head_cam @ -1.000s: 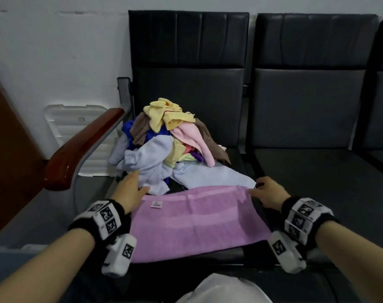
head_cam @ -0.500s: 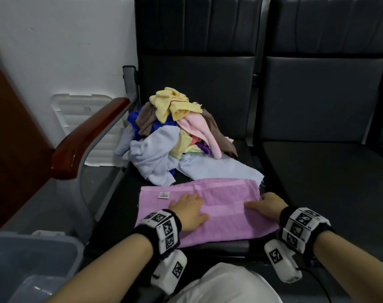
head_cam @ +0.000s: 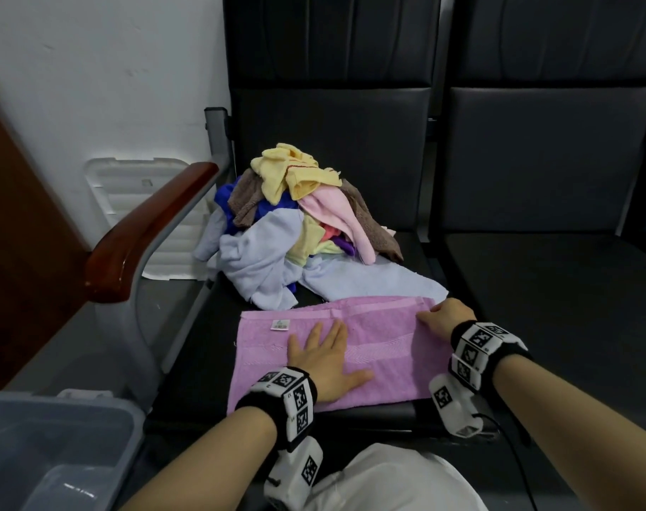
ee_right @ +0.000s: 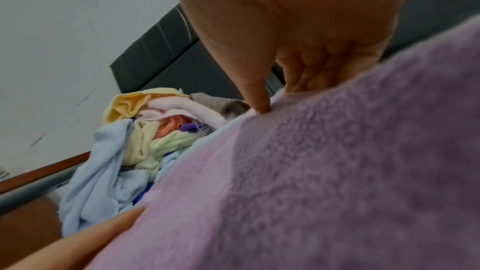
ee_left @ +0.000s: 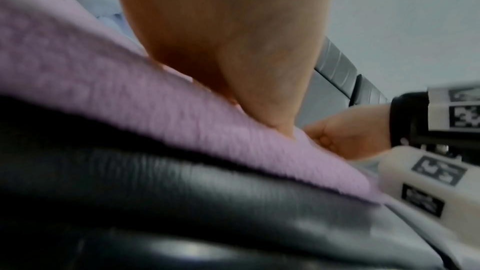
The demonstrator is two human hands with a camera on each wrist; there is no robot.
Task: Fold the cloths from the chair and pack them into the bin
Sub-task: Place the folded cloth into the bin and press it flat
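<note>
A purple towel lies spread on the front of the black chair seat. My left hand rests flat on its middle with the fingers straight. My right hand is at the towel's far right corner. In the right wrist view the thumb and curled fingers pinch that edge of the towel. A pile of mixed cloths sits behind the towel on the same seat. The grey plastic bin stands at the lower left, beside the chair.
A wooden armrest on a metal frame borders the seat's left side. A white lid leans on the wall behind it. A second black seat adjoins on the right. My white-clad knee is below the seat's front edge.
My left hand has left the towel's far left corner and now lies flat on its middle. My right hand has stayed at the right edge.
</note>
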